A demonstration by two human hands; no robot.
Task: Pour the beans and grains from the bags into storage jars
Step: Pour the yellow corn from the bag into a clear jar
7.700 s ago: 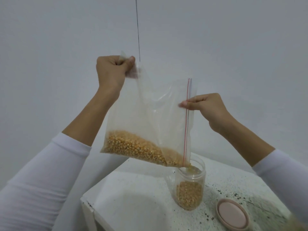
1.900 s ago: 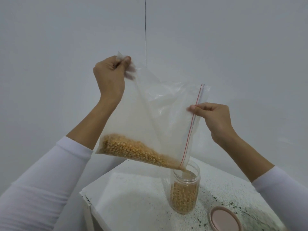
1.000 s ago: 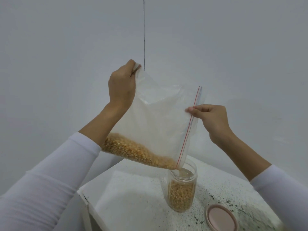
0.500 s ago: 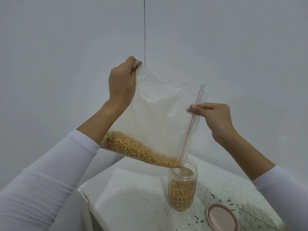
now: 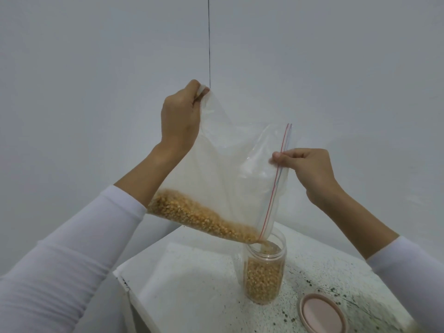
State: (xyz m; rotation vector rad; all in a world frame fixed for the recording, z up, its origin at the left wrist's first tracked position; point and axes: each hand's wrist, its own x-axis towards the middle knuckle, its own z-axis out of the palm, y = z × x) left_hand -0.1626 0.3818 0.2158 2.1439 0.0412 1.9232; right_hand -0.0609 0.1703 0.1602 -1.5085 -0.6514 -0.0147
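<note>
the table (image 5: 192,284) fills the lower centre and lower right of the frame; its white top is speckled with dark flecks toward the right. a pink lid (image 5: 323,314) lies flat on it at the lower right, near the jar (image 5: 264,272) but apart from it. a thin dark line (image 5: 209,39) runs straight down the pale wall (image 5: 72,68) from the top edge to just above the left hand (image 5: 180,116). white sleeves (image 5: 72,260) cover both forearms at the lower left and lower right.

no label, brand or writing is legible on any item.

the bag (image 5: 228,176) is clear plastic with a red and blue zip strip (image 5: 276,179) along its open edge. it hangs tilted in the centre of the frame, above the table. yellow grains (image 5: 199,217) lie in a band along its lower edge, sloping down to the right. the lowest corner of the bag sits at the jar mouth, and grains are falling from it into the jar.

the jar is clear, upright and uncapped, standing on the table at the lower centre right. grains fill well over half of it.

the left hand is clenched around the upper left corner of the bag, held high. the right hand (image 5: 310,171) pinches the zip edge at the centre right, lower than the left. the bag partly hides the left forearm and the right fingertips.
</note>
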